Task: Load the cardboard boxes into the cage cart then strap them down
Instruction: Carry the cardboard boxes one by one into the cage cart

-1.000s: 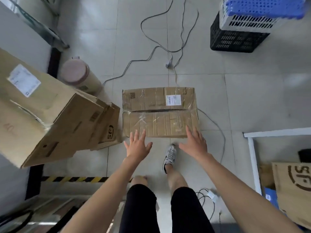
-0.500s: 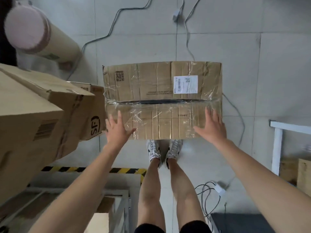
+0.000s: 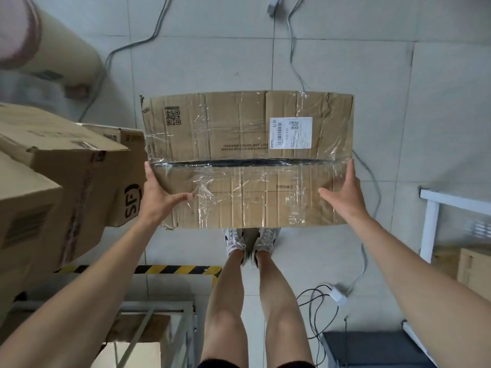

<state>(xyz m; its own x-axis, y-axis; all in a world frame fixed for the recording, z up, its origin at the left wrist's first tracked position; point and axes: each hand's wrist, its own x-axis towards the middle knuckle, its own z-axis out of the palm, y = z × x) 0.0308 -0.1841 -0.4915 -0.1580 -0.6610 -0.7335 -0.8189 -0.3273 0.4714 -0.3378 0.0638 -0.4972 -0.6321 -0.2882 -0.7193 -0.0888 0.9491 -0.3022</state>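
A flat brown cardboard box [image 3: 247, 158], wrapped in clear tape and carrying a white shipping label [image 3: 291, 132], lies on the tiled floor in front of my feet. My left hand [image 3: 159, 193] clasps its left edge, thumb lying on the top face. My right hand [image 3: 342, 192] presses against its right edge, thumb also on top. A stack of larger cardboard boxes [image 3: 53, 181], one printed SF, fills the left side. The metal frame of a cage cart [image 3: 159, 314] shows at the bottom left.
A cardboard tube [image 3: 39, 41] leans at the top left. Grey cables [image 3: 292, 35] run across the floor, and a white adapter with black wires [image 3: 336, 294] lies near my right leg. A white frame [image 3: 430, 208] holding another box stands on the right. Striped hazard tape [image 3: 175, 269] marks the floor.
I have bent lower, so the box appears larger. Both hands moved from hovering at its near corners to gripping its left and right edges.
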